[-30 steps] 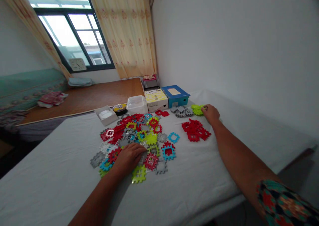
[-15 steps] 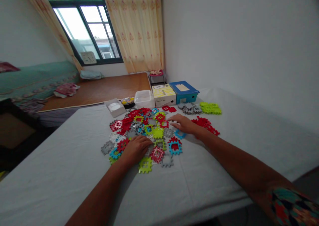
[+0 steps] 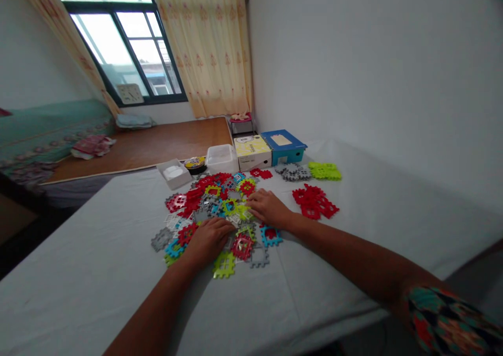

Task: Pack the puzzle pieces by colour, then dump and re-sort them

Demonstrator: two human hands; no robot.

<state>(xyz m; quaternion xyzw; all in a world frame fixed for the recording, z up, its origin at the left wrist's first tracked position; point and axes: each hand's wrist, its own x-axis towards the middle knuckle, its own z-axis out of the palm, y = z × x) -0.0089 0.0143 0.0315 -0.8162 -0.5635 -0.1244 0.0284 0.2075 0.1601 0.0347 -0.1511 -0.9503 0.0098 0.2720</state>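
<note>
A mixed heap of flat toothed plastic pieces in red, green, blue, grey and white lies on the white-covered table. My left hand rests palm down on the heap's near side, beside a red piece; its fingertips are too small to read. At the heap's right side, my right hand touches a lime-green piece with bent fingers, and whether it grips it is unclear. A blue square frame lies just below that hand. Near the front is a green window piece.
Sorted piles lie to the right: red, grey and lime green. Behind the heap stand a white tray, a round tin, a clear tub, a yellow box and a blue box.
My right hand has moved left and a little down, onto the heap's green pieces. My left hand stays on the near side. The camera view has shifted slightly.
</note>
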